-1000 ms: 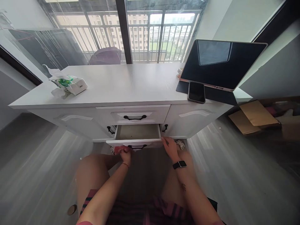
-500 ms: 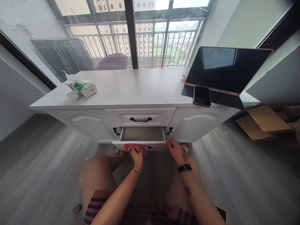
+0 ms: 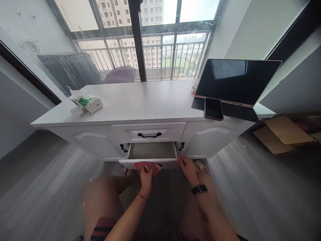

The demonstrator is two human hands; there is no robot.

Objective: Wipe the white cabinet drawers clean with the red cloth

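One lower drawer (image 3: 155, 152) already pulled out, with a red cloth (image 3: 155, 168) against its front, clamped in the fingers of the left hand (image 3: 146, 179). Right hand (image 3: 188, 170) at the drawer's right corner, fingers touching the edge; impossible to tell whether closed on it. Drawer open and cloth in place so far; amount left, impossible to judge. Soft-looking, creased cloth; white drawer front; black, bowed handle (image 3: 149, 136) above; pale, faintly grained worktop (image 3: 140, 103).

Tissue pack (image 3: 93, 105) with small lettering (image 3: 75, 101), no text legible
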